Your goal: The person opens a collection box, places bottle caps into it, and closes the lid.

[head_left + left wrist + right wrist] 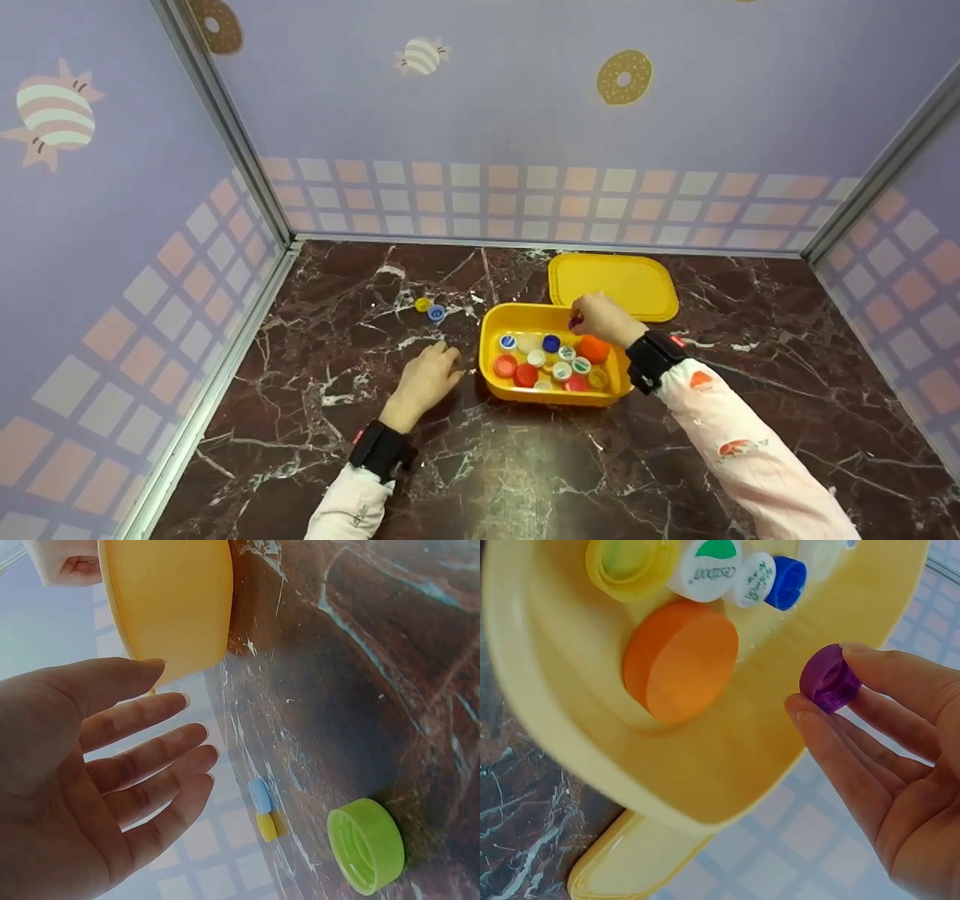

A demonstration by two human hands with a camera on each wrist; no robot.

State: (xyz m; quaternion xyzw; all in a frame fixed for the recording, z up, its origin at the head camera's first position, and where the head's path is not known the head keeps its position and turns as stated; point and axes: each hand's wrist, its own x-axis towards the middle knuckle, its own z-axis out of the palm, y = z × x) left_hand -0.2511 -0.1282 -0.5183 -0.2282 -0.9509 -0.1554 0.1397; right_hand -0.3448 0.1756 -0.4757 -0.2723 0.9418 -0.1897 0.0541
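Observation:
Between thumb and fingertips, my right hand [606,319] pinches a purple bottle cap [829,678] over the back right part of a yellow plastic box [495,319]. Inside the box lie several bottle caps, among them an orange cap [682,664], a dark blue cap [551,343] and a red cap [526,375]. Left of the box, my left hand [426,377] is over the table with its fingers relaxed and holds nothing. A green cap [366,846] stands on the table near that hand and is hidden from the head view.
A yellow lid [615,281] lies behind the box, at its right. A small yellow cap [423,304] and a light blue cap [436,313] sit on the dark marbled table [360,285], beyond my left hand. Patterned panels [517,97] enclose the table at the back and both sides.

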